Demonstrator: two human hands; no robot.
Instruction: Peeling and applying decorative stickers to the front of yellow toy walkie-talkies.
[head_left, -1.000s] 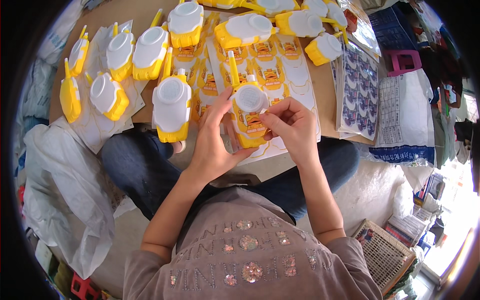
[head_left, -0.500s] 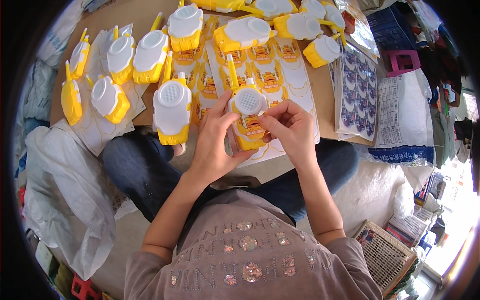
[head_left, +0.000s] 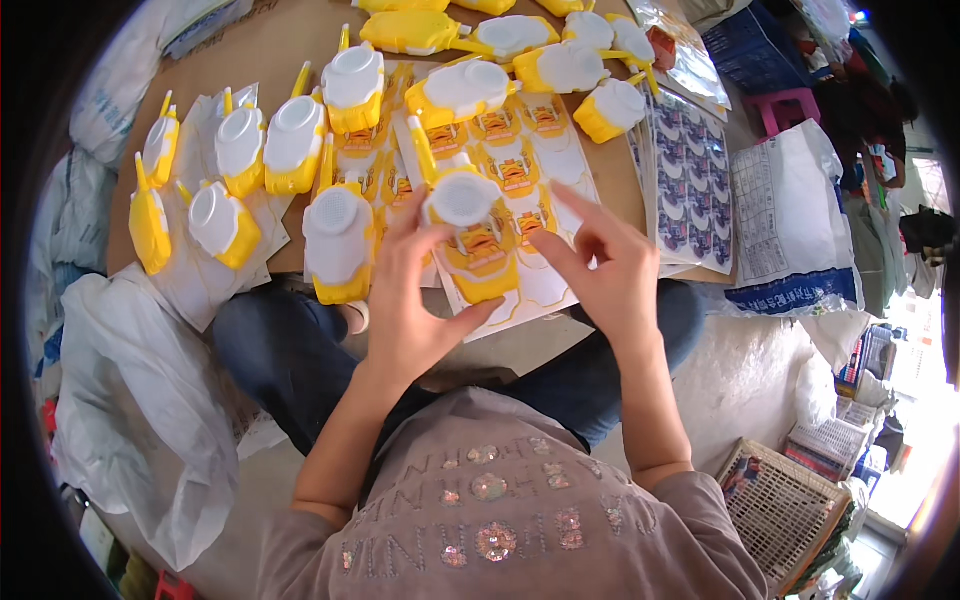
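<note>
My left hand [head_left: 400, 310] grips a yellow and white toy walkie-talkie [head_left: 465, 197] by its sides, antenna pointing away from me. A yellow and orange cartoon sticker [head_left: 482, 246] lies on its lower front, below the round speaker grille. Just right of the toy, my right hand [head_left: 618, 275] has thumb and forefinger apart, with nothing visible between them. Under and beyond the toy is a sheet of matching stickers [head_left: 565, 165], some places on it bare. Another toy walkie-talkie [head_left: 338, 240] lies left of my left hand.
Several more toy walkie-talkies [head_left: 295, 145] lie on the brown board [head_left: 270, 50], to the left and along the back. Blue patterned sticker sheets [head_left: 690, 185] are stacked at right, beside a white plastic sack [head_left: 790, 210]. A woven basket [head_left: 780, 510] stands on the floor, lower right.
My right hand has come off the toy, moved slightly right, and its fingers have spread. The sticker now lies flat on the toy's front. My left hand keeps its grip.
</note>
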